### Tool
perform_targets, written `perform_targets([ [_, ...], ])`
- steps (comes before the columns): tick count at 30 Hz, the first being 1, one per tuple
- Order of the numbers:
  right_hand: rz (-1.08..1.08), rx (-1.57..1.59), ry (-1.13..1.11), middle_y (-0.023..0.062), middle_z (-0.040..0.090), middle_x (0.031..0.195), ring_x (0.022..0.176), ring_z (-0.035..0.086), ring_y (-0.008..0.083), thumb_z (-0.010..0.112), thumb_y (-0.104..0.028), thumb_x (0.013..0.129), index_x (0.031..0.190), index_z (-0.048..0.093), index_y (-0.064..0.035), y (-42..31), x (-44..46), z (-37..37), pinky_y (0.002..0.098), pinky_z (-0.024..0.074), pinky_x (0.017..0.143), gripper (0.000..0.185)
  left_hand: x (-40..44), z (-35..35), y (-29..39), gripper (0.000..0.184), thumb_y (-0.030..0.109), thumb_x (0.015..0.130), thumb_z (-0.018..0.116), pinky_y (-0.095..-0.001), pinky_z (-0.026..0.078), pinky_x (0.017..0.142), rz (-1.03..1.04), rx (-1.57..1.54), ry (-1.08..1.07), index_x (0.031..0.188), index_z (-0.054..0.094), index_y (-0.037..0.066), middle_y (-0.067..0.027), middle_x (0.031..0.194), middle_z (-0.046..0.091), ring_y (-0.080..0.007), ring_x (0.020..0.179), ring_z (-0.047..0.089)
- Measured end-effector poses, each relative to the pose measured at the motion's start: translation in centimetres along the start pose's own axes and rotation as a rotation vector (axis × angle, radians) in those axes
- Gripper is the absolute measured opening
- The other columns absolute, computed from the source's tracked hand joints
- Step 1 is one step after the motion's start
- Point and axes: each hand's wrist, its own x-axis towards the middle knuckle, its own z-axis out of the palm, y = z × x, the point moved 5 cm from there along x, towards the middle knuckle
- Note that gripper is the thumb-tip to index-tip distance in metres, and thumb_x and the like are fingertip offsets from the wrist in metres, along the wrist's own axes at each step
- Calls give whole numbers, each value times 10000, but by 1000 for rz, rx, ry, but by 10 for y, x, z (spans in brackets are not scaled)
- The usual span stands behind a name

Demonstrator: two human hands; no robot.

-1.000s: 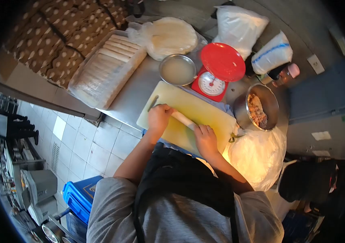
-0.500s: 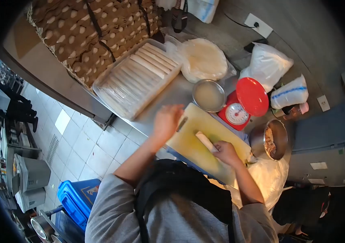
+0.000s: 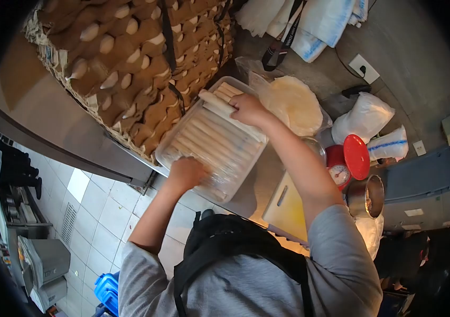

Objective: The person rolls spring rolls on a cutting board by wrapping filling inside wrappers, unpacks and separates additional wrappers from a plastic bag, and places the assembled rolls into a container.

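Note:
A clear plastic tray (image 3: 261, 158) holds several pale rolls side by side, partly under plastic wrap. My right hand (image 3: 249, 110), closed round a pale roll (image 3: 215, 100), is over the tray's upper part. Near the tray's lower left, my left hand (image 3: 188, 173) is closed at the crumpled plastic wrap (image 3: 212, 179); its fingertips are hidden. Right of the tray, my right arm partly covers the cutting board (image 3: 288, 208). A stack of round pale wrappers (image 3: 296, 105) lies in plastic beyond my right hand.
Stacked egg trays (image 3: 124, 68) rise at the tray's left. To the right are a red scale (image 3: 339, 171), a metal pot of filling (image 3: 366, 196), and white bags (image 3: 362, 119). Cloths and a strap (image 3: 283, 45) hang on the wall.
The view has swung left toward the tray. My right hand has carried the roll from the cutting board to over the tray, and my left hand has moved from beside the board to the plastic wrap.

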Motion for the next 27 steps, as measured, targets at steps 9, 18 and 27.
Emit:
perform_targets([
  [9,134,-392,78,195,649,985,911,634,341,572,-103,784,915,679,-20,1,-13,80,426,518,762,188,18,-37,-1,180,181,726,652,-459,501,748,76,-98,-55,884,683,101,-148,868,663,-351,855,635],
  [18,129,-541,286,141,588,963,900,622,287,592,-111,762,1079,568,-30,-8,-52,63,412,517,707,328,124,-69,-21,129,79,806,545,-423,475,788,53,-256,180,878,650,61,-197,939,641,-366,935,608],
  [27,197,-497,106,143,609,940,848,648,304,580,-58,742,950,568,-40,22,-68,36,400,537,673,209,144,-52,-29,137,84,817,530,-434,475,776,72,-139,311,892,645,70,-220,967,611,-379,908,600],
])
